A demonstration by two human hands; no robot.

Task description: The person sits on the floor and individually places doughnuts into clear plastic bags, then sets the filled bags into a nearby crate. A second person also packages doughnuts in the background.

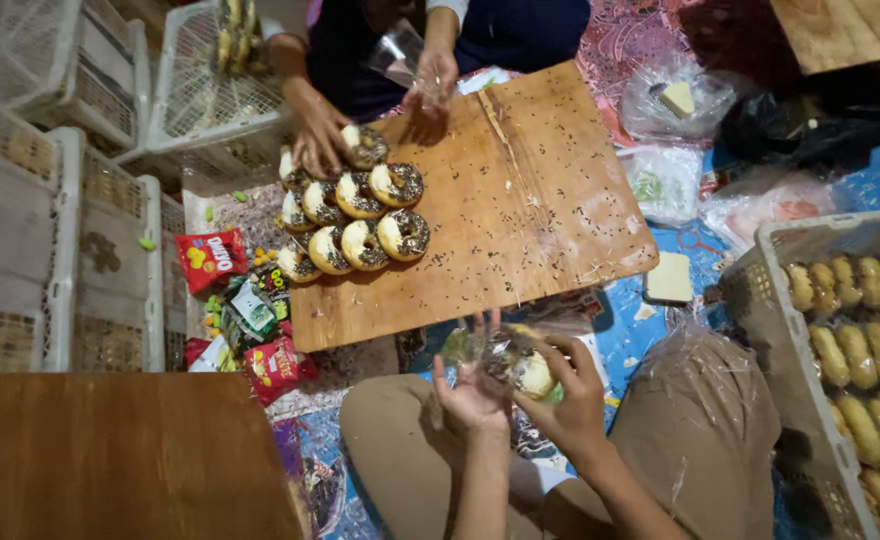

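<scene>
The doughnut (537, 375) we hold sits low in the picture, above our lap and just off the near edge of the wooden board (520, 200), half inside a clear plastic bag (490, 350). Our right hand (570, 400) is curled around it through the film, fingers closed on bag and doughnut together, while our left hand (470, 395) lies open-palmed under the bag's mouth with its fingers spread and touching the plastic. We judge the doughnut light, soft and easily dented, with a coating on top that would smear, so it is best held by its plain sides or from underneath; the bag is thin, slippery and crinkly and is best taken near its open edge. On the board, a cluster of glazed doughnuts (355, 215) with dark sprinkles lies toward the far left corner, and loose sprinkles are scattered across the wood. Another person sits opposite us, one hand (320, 140) resting on that cluster and the other hand (430, 85) lifting a second clear bag (400, 50). To our right stands a white crate (760, 290) filled with rows of pale long buns (860, 340). On our left we see stacked white crates (70, 230), small snack packets (235, 300) on the floor, and a brown table top (110, 450) nearest us. The floor is covered with a patterned blue mat (650, 330).
</scene>
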